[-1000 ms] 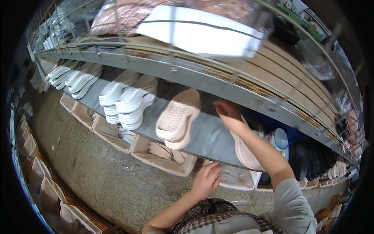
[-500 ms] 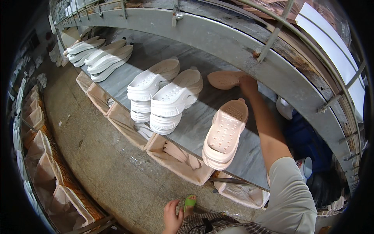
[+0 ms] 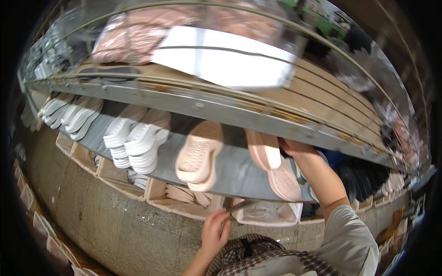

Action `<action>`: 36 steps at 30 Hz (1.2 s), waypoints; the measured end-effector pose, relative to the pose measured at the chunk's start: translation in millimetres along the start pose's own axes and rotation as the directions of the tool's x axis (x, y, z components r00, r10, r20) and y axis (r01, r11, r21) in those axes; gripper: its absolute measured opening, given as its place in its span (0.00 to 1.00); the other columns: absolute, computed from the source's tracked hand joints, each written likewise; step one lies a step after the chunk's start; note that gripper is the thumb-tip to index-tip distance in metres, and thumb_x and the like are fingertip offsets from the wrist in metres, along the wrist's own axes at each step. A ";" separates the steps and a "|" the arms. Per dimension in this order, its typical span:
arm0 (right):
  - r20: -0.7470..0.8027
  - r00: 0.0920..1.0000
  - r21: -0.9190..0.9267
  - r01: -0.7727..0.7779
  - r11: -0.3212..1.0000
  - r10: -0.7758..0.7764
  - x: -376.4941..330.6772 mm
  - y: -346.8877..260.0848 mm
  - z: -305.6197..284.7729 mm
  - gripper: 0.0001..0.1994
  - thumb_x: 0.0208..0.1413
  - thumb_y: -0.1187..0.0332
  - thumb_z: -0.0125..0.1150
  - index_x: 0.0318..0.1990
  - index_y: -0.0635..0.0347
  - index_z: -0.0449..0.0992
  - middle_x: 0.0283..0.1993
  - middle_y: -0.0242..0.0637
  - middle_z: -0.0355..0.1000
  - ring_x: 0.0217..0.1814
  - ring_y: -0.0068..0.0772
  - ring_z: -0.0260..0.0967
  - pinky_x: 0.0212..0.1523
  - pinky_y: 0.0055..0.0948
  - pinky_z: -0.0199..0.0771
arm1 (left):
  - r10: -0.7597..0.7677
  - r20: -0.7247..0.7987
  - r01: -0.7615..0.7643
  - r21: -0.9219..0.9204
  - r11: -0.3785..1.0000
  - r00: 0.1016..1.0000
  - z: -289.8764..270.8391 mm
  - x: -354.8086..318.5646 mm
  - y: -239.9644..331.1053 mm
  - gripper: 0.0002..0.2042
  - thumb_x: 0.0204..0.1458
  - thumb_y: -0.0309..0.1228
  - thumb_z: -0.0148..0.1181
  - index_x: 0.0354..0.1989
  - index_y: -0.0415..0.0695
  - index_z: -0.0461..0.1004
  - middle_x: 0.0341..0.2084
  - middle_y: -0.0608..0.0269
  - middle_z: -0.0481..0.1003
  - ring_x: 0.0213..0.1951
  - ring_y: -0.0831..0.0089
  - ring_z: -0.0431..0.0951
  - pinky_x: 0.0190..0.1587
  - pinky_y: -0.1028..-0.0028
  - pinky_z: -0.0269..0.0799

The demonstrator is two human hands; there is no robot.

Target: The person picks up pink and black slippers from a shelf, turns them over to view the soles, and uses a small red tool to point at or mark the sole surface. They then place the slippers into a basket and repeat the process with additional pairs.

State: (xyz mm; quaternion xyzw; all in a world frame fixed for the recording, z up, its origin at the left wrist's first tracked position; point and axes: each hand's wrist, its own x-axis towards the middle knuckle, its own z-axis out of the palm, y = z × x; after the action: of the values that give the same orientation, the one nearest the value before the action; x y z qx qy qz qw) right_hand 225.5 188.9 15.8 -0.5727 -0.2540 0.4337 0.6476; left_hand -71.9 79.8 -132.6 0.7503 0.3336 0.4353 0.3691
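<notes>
My right hand (image 3: 290,147) reaches under the upper shelf, its fingers partly hidden behind a tilted pink clog sole (image 3: 262,149) that it holds. Below this sole, another pink sole (image 3: 284,181) lies on the grey marbled shelf (image 3: 237,177), the two overlapping. To their left stands a stack of pink perforated clog soles (image 3: 199,152). In front of the shelf hangs my left hand (image 3: 215,232), fingers loosely apart with nothing in them.
White clog stacks (image 3: 142,145) and pale soles (image 3: 83,117) line the shelf's left. Lined baskets (image 3: 179,207) sit underneath, one holding pink pieces. A metal shelf rail (image 3: 198,106) crosses above; a white sheet (image 3: 221,57) and plastic-wrapped pink goods (image 3: 138,32) rest on top.
The view has swung to the right and up. My right hand has gone from the heel of a lying pink sole to beside a tilted one. My left hand has risen toward the baskets.
</notes>
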 end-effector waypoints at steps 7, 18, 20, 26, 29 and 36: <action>0.294 0.953 0.101 -0.107 0.989 0.073 -143.1 -3.8 -32.3 0.04 0.53 0.73 0.61 0.31 0.60 0.71 0.30 0.32 0.73 0.28 0.20 0.72 0.29 0.20 0.74 | -0.079 0.251 0.258 -0.852 0.456 0.965 57.5 39.2 81.3 0.37 0.53 0.27 0.57 0.67 0.46 0.40 0.64 0.51 0.49 0.63 0.59 0.58 0.58 0.59 0.65; 0.239 0.969 0.083 0.040 0.996 -0.059 -233.5 -17.3 -116.0 0.05 0.54 0.73 0.59 0.34 0.62 0.69 0.30 0.33 0.72 0.28 0.17 0.69 0.27 0.17 0.69 | -0.096 0.445 0.451 -0.835 0.316 0.890 123.3 -4.5 176.0 0.49 0.43 0.43 0.70 0.67 0.47 0.40 0.62 0.60 0.54 0.63 0.64 0.58 0.62 0.61 0.61; 0.259 0.962 0.098 0.057 0.994 -0.081 -242.0 -19.6 -129.6 0.05 0.54 0.73 0.59 0.34 0.62 0.69 0.30 0.33 0.72 0.28 0.17 0.69 0.27 0.17 0.69 | -0.083 0.448 0.452 -0.847 0.280 0.890 132.1 -11.9 186.7 0.48 0.43 0.42 0.70 0.67 0.47 0.40 0.61 0.60 0.55 0.63 0.64 0.59 0.62 0.62 0.61; 0.287 0.954 0.110 0.054 0.992 -0.083 -259.9 -24.6 -157.7 0.06 0.54 0.72 0.59 0.35 0.63 0.69 0.31 0.34 0.72 0.29 0.17 0.69 0.28 0.17 0.70 | -0.114 0.439 0.453 -0.848 0.276 0.891 150.8 -31.5 209.1 0.48 0.42 0.42 0.71 0.66 0.48 0.42 0.61 0.61 0.56 0.62 0.65 0.59 0.62 0.61 0.61; 0.309 0.948 0.125 0.043 0.991 -0.080 -266.7 -27.5 -164.7 0.06 0.54 0.72 0.59 0.35 0.63 0.69 0.31 0.34 0.72 0.29 0.18 0.70 0.28 0.17 0.70 | -0.118 0.430 0.446 -0.859 0.250 0.895 156.9 -37.8 217.9 0.48 0.41 0.41 0.72 0.66 0.48 0.42 0.61 0.62 0.56 0.62 0.65 0.60 0.62 0.61 0.62; 0.442 0.897 0.028 -0.018 0.999 0.004 -278.3 -38.8 -175.4 0.06 0.53 0.72 0.60 0.34 0.64 0.70 0.31 0.35 0.72 0.29 0.18 0.69 0.29 0.17 0.70 | -0.252 0.326 0.401 -0.844 0.355 0.911 164.5 -46.2 236.4 0.38 0.54 0.51 0.54 0.66 0.48 0.43 0.59 0.60 0.57 0.60 0.64 0.62 0.61 0.61 0.62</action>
State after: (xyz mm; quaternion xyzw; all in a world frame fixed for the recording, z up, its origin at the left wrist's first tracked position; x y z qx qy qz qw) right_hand 243.2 -138.7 62.1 -0.4505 -0.3844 0.5600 0.5794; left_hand 100.0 -121.0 -9.1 0.3831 0.1656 0.4085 0.8118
